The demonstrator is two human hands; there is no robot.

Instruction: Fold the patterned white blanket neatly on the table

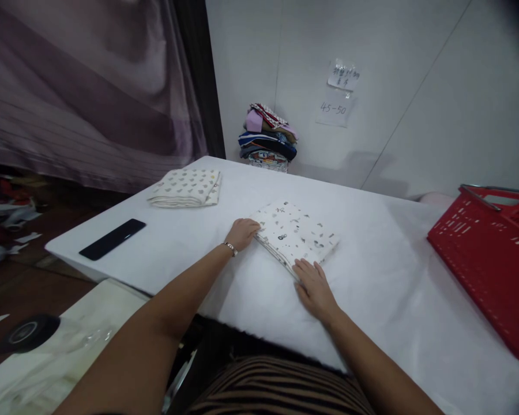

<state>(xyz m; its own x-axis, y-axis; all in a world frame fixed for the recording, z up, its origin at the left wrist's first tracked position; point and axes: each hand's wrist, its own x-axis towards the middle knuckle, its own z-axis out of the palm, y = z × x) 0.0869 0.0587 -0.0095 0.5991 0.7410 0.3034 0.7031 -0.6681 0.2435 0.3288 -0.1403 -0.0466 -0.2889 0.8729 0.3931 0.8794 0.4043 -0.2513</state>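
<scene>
A folded white cloth [292, 233] with small dark and grey prints lies on the white-covered table in front of me. My left hand [242, 233], with a metal band at the wrist, is closed at the cloth's left corner, fingers bent over its edge. On the near right corner rests my right hand [315, 288], its fingers apart and stretched over the fabric, the thumb beside the near edge. Farther back on the left is another folded cloth [185, 188], cream with rows of grey prints. The undersides of both hands are hidden.
A red plastic basket [488, 259] stands on the right. At the table's left edge lies a flat black object [113, 238]. Stacked folded fabrics [268, 138] sit against the wall behind, under paper notes [335, 108]. A black roll [30, 332] is at lower left.
</scene>
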